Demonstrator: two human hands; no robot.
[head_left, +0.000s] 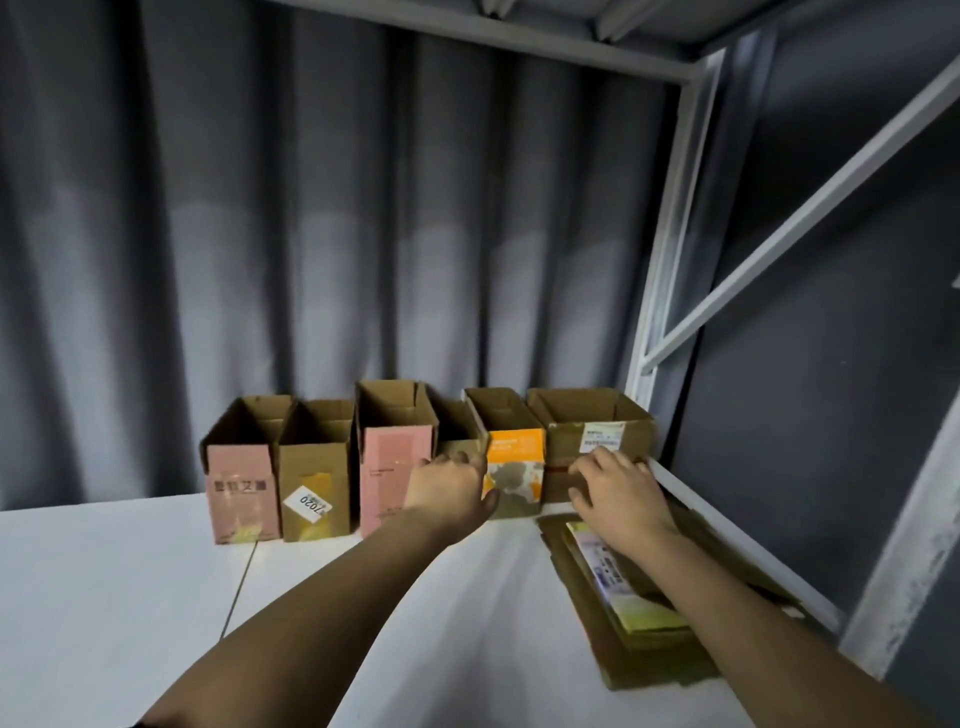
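A: Where are we working?
B: We're facing six open boxes standing in a row along the far edge of the worktop (130, 597), backing onto a grey curtain (311, 208). We're reaching for the right end of that row.
A: What is our left grip doing?
B: Our left grip (447, 486) is sitting at the short box (460, 446), the low brown one standing between the tall pink box (395, 457) and the orange box (517, 452). Its fingers are curling over that box's near rim and gripping the front wall. The thumb is lying against the orange box's front.
A: And the right?
B: Our right grip (618, 488) is resting on the near face of the wide box (563, 441), the last one on the right, just below its white label (602, 436). The fingers are spreading out and touching the cardboard, not closing round anything.
A: Anything else close by?
B: A pile of flat cardboard (644, 660) is lying nearer to us on the right, under our right arm (727, 597). Further left, a pink box (239, 483) and a brown box (314, 457) bearing a "7020" sticker (307, 501) are standing side by side, touching.
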